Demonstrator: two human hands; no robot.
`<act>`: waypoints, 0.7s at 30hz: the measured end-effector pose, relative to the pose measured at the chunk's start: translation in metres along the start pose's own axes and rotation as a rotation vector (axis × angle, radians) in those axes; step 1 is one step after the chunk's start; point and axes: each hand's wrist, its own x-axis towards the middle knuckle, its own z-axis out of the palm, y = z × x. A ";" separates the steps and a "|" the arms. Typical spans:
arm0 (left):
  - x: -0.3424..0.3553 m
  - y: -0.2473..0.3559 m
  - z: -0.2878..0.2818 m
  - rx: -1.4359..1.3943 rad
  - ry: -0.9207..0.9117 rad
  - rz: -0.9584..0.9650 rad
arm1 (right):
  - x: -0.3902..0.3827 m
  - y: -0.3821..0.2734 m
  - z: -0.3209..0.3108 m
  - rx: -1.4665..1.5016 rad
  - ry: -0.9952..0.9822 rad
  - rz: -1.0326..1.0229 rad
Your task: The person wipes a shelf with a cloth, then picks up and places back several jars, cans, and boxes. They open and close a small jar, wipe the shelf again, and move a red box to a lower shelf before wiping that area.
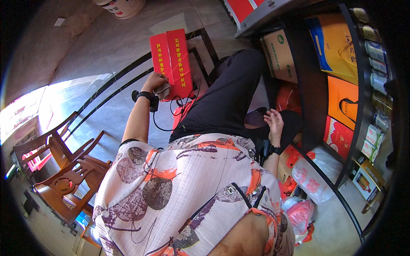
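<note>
My left hand point(154, 82) grips a crumpled grey-brown cloth point(162, 91) against the near left corner of a red cardboard box point(176, 59). Yellow printing runs along the box, which has a seam down the middle of its top. Over by my knee, my right hand point(275, 123) is raised with its fingers slightly bent and apart, holding nothing. Black bands with small devices circle both wrists, and a black cable point(160, 127) loops from the left one.
On my right, a dark shelf point(314, 55) holds a carton point(279, 55), an orange bag point(343, 100) and several cans. Plastic bags point(314, 179) lie below it. Wooden chairs point(64, 183) stand at left; a white bucket point(124, 7) is at the far end.
</note>
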 end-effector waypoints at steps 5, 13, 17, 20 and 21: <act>-0.003 -0.004 0.024 0.160 -0.231 -0.019 | -0.001 -0.001 0.002 -0.026 0.013 0.005; -0.046 -0.069 0.038 -0.662 -0.007 -0.113 | 0.001 0.001 0.002 -0.104 -0.018 -0.038; -0.023 -0.106 0.040 -0.941 0.304 -0.152 | 0.005 0.000 -0.001 -0.133 0.018 -0.005; 0.005 -0.129 0.037 -0.867 0.262 -0.335 | 0.005 0.000 -0.001 -0.149 -0.001 -0.009; 0.016 -0.133 0.036 -0.858 0.134 -0.386 | 0.004 0.000 -0.002 -0.140 -0.011 -0.031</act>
